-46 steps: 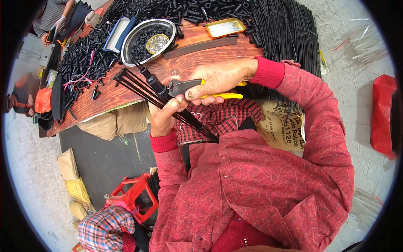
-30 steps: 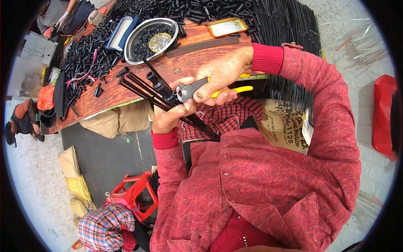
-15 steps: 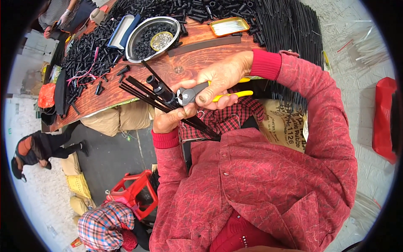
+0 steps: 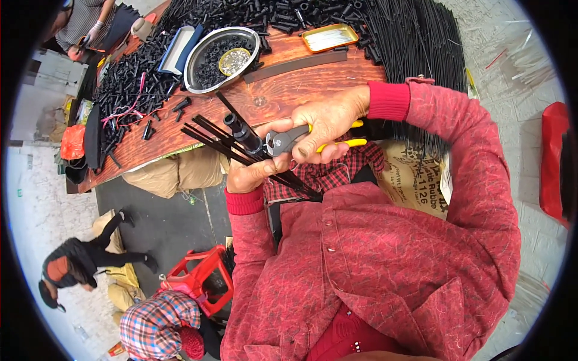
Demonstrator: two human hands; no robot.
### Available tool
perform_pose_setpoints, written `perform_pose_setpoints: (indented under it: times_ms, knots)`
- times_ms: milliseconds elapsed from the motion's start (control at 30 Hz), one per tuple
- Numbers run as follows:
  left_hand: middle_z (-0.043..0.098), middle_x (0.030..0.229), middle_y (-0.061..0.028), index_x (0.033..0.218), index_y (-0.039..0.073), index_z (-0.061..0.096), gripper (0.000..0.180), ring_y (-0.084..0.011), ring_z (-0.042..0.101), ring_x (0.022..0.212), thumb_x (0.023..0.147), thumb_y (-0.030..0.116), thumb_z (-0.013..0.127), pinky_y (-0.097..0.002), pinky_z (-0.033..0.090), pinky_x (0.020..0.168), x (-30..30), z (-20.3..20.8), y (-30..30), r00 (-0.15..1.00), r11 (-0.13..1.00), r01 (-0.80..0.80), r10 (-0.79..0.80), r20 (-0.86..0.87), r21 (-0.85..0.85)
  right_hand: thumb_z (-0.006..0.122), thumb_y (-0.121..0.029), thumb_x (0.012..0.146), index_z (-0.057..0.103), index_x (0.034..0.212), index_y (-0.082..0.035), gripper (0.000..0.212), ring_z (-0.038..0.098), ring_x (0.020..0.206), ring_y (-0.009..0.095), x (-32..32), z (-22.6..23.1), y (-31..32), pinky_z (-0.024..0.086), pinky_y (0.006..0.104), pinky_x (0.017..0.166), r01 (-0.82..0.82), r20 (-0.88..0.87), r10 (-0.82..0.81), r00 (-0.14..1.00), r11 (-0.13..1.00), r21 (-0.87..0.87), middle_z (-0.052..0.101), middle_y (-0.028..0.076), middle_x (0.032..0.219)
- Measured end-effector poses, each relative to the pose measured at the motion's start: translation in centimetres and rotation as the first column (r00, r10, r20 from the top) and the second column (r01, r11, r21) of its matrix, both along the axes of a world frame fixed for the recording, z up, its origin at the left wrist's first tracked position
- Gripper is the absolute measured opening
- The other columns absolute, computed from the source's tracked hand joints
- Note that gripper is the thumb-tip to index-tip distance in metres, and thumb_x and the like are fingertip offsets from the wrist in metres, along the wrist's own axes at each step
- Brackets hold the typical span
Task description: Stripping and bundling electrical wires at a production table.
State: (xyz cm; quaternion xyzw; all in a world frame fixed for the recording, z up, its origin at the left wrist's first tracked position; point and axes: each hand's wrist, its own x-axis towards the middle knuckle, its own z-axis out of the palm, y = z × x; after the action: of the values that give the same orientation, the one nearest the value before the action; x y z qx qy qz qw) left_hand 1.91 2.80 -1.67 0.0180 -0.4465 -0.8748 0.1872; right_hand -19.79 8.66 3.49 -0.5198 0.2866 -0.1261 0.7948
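Thin black rods (image 4: 211, 139) lie in a bundle across my left hand (image 4: 250, 174), whose fingers are wrapped round them. A black tubular fitting (image 4: 242, 131) with a flared open end stands tilted among the rods, also within that grip. My right hand (image 4: 331, 120) is closed round a pair of yellow-handled pincers (image 4: 288, 141). Their dark metal jaws sit against the lower end of the fitting, beside my left fingers. What lies between the jaws is too small to make out.
On the wooden table (image 4: 301, 81) are heaped black fittings (image 4: 129, 90), a metal bowl (image 4: 188, 69), a yellow-rimmed tray (image 4: 330, 40) of pale pins and a flat dark bar (image 4: 295, 66). Long black rods (image 4: 421, 54) pile at right. A red stool (image 4: 180, 265) stands lower left, near other people.
The pincers stay at the fitting, their handles slightly closer together. The whole view has shifted slightly. At left, a walking person has moved nearer with a longer stride.
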Motion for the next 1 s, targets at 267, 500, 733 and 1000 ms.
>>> perform_pose_setpoints:
  times_ms: [267, 500, 733, 1000]
  knots:
    - [0.062, 0.110, -0.0178, 0.132, -0.009, 0.043, 0.073, -0.0192, 0.060, 0.091, 0.074, 0.017, 0.078, -0.0295, 0.048, 0.079, 0.1, 0.1, 0.0, 0.999, 0.996, 0.009, -0.005, 0.050, -0.086, 0.063, -0.009, 0.090, 0.022, 0.144, -0.012, 0.068, 0.049, 0.049, 0.007, 1.0, 1.7, 1.5, 0.042, 0.0217, 0.041, 0.105, -0.093, -0.093, 0.991, 0.985, 0.139, 0.053, 0.001, 0.067]
    - [0.061, 0.100, -0.0098, 0.136, -0.009, 0.038, 0.075, -0.0087, 0.053, 0.074, 0.077, 0.017, 0.076, -0.0216, 0.044, 0.063, -0.1, -0.2, -0.7, 0.999, 0.999, -0.034, 0.034, 0.020, -0.004, 0.057, -0.053, 0.091, 0.061, 0.086, 0.002, 0.055, 0.057, 0.049, 0.014, -0.3, 2.9, -0.3, 0.047, 0.0276, 0.047, 0.004, -0.179, -0.005, 0.984, 1.000, -0.007, 0.056, 0.006, 0.061]
    - [0.061, 0.094, -0.0085, 0.136, -0.009, 0.038, 0.073, -0.0082, 0.051, 0.069, 0.078, 0.015, 0.074, -0.0220, 0.040, 0.060, 0.1, -0.9, -1.0, 0.999, 0.999, -0.021, 0.023, -0.046, 0.048, 0.053, -0.044, 0.096, 0.064, 0.089, 0.004, 0.050, 0.058, 0.050, 0.015, -0.2, 1.0, -1.6, 0.046, 0.0259, 0.049, -0.072, -0.084, 0.068, 0.994, 0.996, -0.044, 0.059, 0.009, 0.061]
    - [0.056, 0.084, -0.0033, 0.134, -0.009, 0.042, 0.074, -0.0073, 0.047, 0.065, 0.077, 0.023, 0.077, -0.0216, 0.034, 0.054, -0.6, -0.8, -1.0, 0.982, 0.982, -0.183, 0.180, -0.051, -0.053, 0.057, -0.040, 0.095, 0.067, 0.087, 0.001, 0.044, 0.058, 0.053, 0.012, -0.1, -0.6, -1.2, 0.045, 0.0246, 0.047, -0.029, 0.032, 0.033, 0.999, 0.993, -0.113, 0.060, 0.006, 0.064]
